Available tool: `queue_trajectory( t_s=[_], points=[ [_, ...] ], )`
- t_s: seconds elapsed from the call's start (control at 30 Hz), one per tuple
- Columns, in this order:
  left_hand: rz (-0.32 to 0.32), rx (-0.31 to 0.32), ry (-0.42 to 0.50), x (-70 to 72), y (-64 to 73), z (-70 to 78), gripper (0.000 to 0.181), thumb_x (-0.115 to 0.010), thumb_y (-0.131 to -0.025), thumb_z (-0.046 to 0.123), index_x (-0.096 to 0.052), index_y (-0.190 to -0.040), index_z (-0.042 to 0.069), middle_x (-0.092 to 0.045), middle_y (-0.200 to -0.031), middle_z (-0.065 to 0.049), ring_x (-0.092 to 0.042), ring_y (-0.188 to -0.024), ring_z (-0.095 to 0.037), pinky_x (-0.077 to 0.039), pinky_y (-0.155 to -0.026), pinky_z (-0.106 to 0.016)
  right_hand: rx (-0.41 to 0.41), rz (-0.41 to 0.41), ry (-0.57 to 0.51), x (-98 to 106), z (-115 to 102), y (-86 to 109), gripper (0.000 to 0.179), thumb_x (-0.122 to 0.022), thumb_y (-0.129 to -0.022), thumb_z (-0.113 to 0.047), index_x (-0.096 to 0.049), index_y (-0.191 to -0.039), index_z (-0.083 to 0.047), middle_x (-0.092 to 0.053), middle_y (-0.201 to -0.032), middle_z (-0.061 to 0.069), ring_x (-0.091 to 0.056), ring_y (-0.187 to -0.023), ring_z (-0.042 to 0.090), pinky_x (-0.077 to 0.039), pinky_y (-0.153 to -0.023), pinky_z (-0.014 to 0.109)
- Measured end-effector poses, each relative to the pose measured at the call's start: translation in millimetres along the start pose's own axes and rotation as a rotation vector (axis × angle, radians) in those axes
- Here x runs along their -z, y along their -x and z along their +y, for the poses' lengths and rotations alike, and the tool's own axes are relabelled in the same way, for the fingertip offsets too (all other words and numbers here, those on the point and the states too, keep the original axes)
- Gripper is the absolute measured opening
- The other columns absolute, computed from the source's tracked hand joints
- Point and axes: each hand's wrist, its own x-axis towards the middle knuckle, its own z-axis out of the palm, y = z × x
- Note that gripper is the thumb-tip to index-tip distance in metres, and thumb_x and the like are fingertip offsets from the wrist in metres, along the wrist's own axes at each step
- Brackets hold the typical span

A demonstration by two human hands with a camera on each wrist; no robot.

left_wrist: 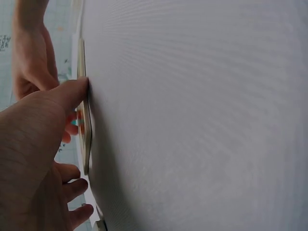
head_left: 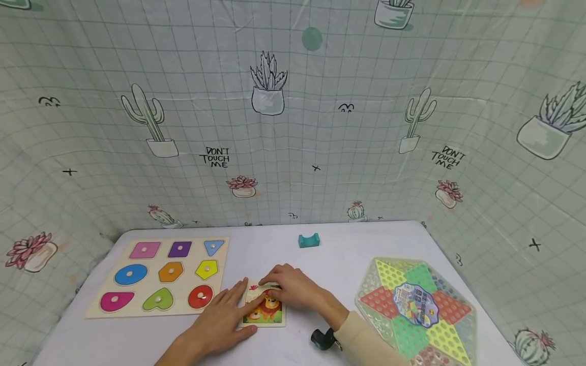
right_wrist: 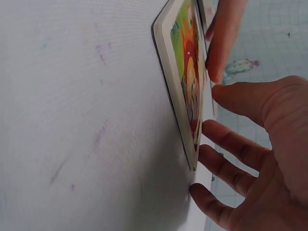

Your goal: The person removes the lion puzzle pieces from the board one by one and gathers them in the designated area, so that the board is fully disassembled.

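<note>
A small square wooden picture puzzle [head_left: 262, 320] with a lion scene lies flat on the white table. My left hand [head_left: 217, 317] lies along its left side, fingers stretched out. One left finger reaches over the picture, and the left thumb [left_wrist: 77, 89] touches the near edge. From the far right my right hand [head_left: 295, 287] reaches over the puzzle's upper part, thumb [right_wrist: 240, 101] above the picture and other fingers spread by the board's side. In the right wrist view the lion picture [right_wrist: 190, 67] shows beneath the thumb. The hands partly cover the board.
A wooden shape board [head_left: 183, 307] with several knobbed pieces lies left. At the right is a hexagonal board [head_left: 412, 330] with coloured triangles, in clear wrapping. A teal block [head_left: 309, 241] sits at the back; a small black object [head_left: 322, 339] lies by the right sleeve [head_left: 366, 340].
</note>
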Motion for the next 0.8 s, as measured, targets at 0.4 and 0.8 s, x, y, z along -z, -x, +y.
queue_trajectory(
  t_s=[0.4,0.8],
  points=[
    [-0.016,0.01,-0.006,-5.0,-1.9,-1.2,0.067,-0.058,-0.092,0.063,-0.044,-0.153,0.037,-0.025,-0.165,-0.016,-0.025,-0.151,-0.035,-0.024,-0.119,-0.061,0.033,0.022,0.106,-3.5,-4.7,-8.0,0.027,-0.065,-0.099,-0.029,-0.071,-0.124,-0.037,-0.062,-0.115,-0.01,-0.055,-0.106,0.008,-0.05,-0.091,0.036],
    [-0.037,0.019,-0.016,-5.9,-2.9,-2.4,0.067,-0.055,-0.093,0.065,-0.044,-0.153,0.037,-0.021,-0.166,-0.014,-0.021,-0.152,-0.035,-0.022,-0.12,-0.06,0.039,0.001,0.152,-5.9,-8.0,-17.0,0.03,-0.066,-0.098,-0.027,-0.07,-0.125,-0.038,-0.061,-0.115,-0.007,-0.053,-0.102,0.01,-0.05,-0.087,0.035]
  ],
)
